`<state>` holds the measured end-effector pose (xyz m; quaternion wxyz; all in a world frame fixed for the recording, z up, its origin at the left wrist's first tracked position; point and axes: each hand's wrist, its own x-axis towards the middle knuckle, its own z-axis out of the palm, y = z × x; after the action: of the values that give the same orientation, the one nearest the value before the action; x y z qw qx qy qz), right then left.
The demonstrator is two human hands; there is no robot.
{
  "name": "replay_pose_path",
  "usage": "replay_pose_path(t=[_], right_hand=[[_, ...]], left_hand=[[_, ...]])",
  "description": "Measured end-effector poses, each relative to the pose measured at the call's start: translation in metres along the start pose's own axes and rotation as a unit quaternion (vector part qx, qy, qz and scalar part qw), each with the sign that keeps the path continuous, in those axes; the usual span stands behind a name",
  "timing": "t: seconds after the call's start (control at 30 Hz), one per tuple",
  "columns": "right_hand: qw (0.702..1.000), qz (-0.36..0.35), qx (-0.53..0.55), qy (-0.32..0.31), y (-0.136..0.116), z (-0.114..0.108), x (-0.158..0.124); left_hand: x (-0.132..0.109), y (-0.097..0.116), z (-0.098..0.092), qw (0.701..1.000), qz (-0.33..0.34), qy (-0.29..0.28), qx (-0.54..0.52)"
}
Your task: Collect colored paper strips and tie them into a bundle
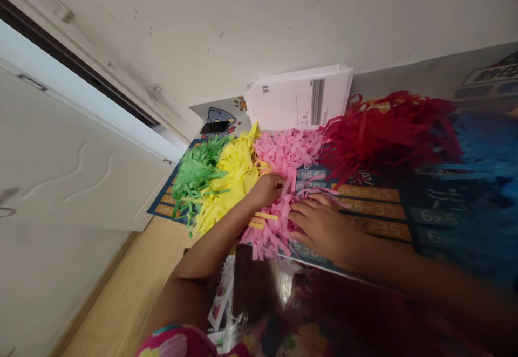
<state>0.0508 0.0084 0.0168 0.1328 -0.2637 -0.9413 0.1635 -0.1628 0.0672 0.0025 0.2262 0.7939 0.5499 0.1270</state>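
Pink paper strips (288, 146) lie in a loose heap in the middle of the table. My left hand (267, 190) is at this heap, fingers curled and closed on a few pink strips. Just right of it, my right hand (321, 225) rests palm down at the heap's edge, its fingers stretched out over thin pink strips. A few short yellow-orange strips (263, 220) lie on the pink ones near my left wrist. Yellow paper strips (237, 163) pile up to the left, partly under my left forearm, with green paper strips (200, 165) beyond them.
Red strips (388, 133) and blurred blue strips (489, 152) cover the right side. A white paper stack (299, 98) leans by the wall, with a dark phone-like object (215, 127) to its left. Under everything lies a times-table mat (372, 211). A white cabinet door (81, 157) stands left.
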Motion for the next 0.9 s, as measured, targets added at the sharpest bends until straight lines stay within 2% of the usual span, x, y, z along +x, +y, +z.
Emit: replay_pose_path(t=[0.2,0.37,0.53,0.77,0.9], right_hand=[[1.000,0.001,0.008,-0.002,0.001,0.000,-0.001],[1.000,0.000,0.018,0.000,0.005,0.002,-0.002],[1.000,0.004,0.019,-0.015,0.003,0.002,0.000],[0.999,0.007,0.022,-0.029,0.003,0.001,0.002],[0.999,-0.007,0.035,-0.007,0.006,0.005,-0.003]], left_hand=[[-0.001,-0.002,0.001,1.000,-0.008,0.007,-0.008],[-0.004,-0.004,0.002,0.999,-0.009,0.044,-0.013],[0.004,-0.002,0.002,0.998,0.000,0.066,-0.011],[0.009,-0.003,0.008,0.996,-0.020,0.083,-0.025],[0.004,-0.006,0.005,0.994,-0.027,0.086,-0.067]])
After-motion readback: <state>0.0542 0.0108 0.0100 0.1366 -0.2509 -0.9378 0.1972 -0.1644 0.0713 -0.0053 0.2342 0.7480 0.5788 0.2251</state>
